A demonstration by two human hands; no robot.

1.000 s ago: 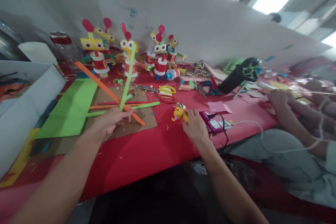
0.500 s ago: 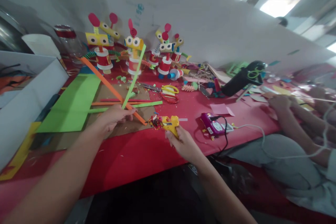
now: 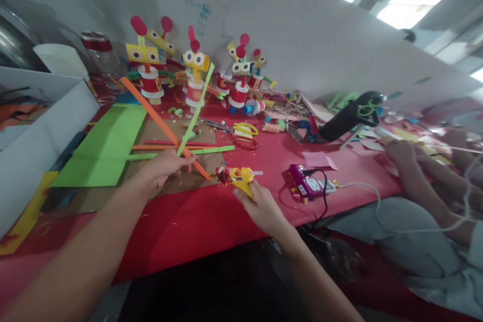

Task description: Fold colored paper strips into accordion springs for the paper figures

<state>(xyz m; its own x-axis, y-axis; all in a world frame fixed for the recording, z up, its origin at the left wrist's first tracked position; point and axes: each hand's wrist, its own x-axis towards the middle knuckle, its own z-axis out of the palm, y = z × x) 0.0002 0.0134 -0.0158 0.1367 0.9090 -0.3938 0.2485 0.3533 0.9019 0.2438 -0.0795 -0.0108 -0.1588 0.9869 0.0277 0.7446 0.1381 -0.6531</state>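
Observation:
Pinched in my left hand (image 3: 166, 168) are two paper strips that cross at the fingers. The orange strip (image 3: 156, 118) slants down to the right; the green strip (image 3: 198, 108) rises up to the right. My right hand (image 3: 260, 206) is wrapped round the handle of a yellow glue gun (image 3: 241, 177). The gun's nozzle end, covered in shiny red and gold wrap, points left and is close to the lower end of the orange strip; whether they touch I cannot tell. A clear glue stick (image 3: 256, 173) juts from its back.
Several paper-cup robot figures (image 3: 151, 80) stand along the wall. Scissors (image 3: 245, 133), a green sheet (image 3: 100, 148) on cardboard and a purple power strip (image 3: 307, 181) lie on the red table (image 3: 169, 231). A white box (image 3: 45, 141) is at left; another person's hands (image 3: 402, 153) are at right.
The glue gun has turned slightly in my right hand, showing more of the glue stick behind it. My left hand keeps both strips crossed, almost still. The view has shifted a little.

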